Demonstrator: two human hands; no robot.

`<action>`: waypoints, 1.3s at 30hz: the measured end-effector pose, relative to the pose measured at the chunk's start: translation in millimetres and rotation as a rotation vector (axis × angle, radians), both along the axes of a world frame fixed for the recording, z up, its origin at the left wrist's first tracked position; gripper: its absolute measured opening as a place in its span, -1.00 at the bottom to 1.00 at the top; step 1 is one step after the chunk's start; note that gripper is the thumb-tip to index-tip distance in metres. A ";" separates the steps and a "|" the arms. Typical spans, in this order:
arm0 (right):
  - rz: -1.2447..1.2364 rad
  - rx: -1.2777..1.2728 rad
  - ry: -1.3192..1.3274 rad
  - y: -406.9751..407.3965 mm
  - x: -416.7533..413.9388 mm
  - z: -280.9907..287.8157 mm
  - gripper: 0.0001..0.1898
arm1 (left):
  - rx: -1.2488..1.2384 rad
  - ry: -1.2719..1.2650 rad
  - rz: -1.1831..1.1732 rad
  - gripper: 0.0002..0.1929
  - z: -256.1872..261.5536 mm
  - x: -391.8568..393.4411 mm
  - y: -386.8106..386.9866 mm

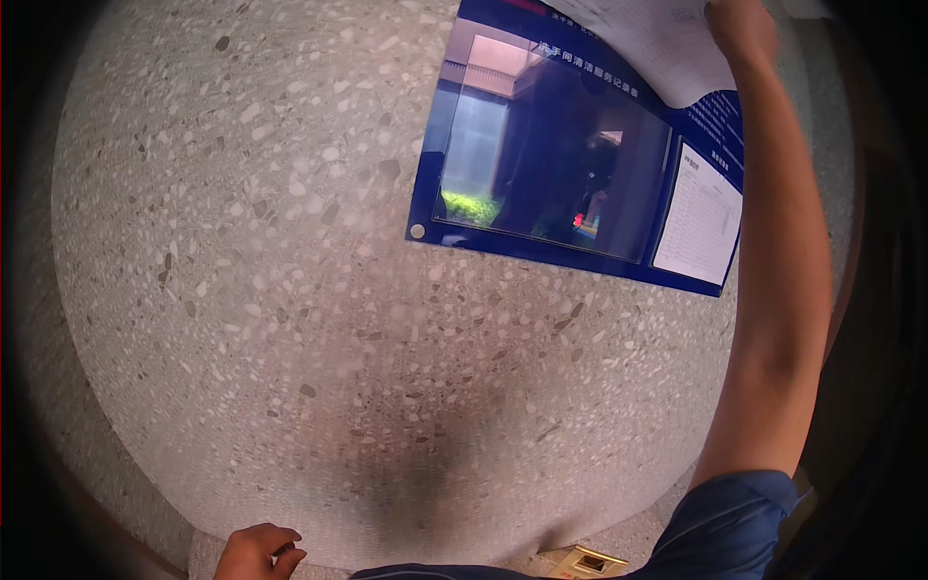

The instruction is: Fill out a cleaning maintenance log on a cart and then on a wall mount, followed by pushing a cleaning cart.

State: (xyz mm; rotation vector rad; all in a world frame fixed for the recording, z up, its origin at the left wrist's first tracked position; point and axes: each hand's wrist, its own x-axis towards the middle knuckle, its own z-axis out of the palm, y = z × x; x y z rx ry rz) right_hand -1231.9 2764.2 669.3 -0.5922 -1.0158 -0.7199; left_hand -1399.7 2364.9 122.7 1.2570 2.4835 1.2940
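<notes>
At the top of the view my right hand [741, 30] grips the edge of some white printed paper [663, 47], which bends and hangs over the upper part of a blue notice board [551, 254]. Below the paper, the board has a large clear pane [558, 159] full of reflections, with only blue behind it. A smaller white form [699, 217] with a printed table sits in a holder to its right. Low on the left, my left hand [257, 552] hangs away from the board, thumb and fingers curled close together. A dark patch shows between them; whether it is an object or shadow is unclear.
The board is fixed to a speckled terrazzo wall [290, 290], with a round metal cap [417, 231] at its lower left corner. By my body at the bottom stands a gold-coloured metal fixture [591, 562] with a dark opening. My right forearm crosses the board's right edge.
</notes>
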 end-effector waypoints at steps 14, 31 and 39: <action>0.165 0.331 -0.102 4.6 -10.5 -2.8 -0.88 | 0.042 0.068 0.032 -0.81 13.8 -14.2 36.9; 0.352 0.278 -0.174 25.6 -25.7 -13.2 -0.88 | 0.054 0.042 0.055 -0.81 12.5 -9.4 58.6; 0.333 0.401 -0.228 37.0 -35.3 -11.6 -0.84 | 0.050 0.033 0.061 -0.81 14.8 -4.8 56.1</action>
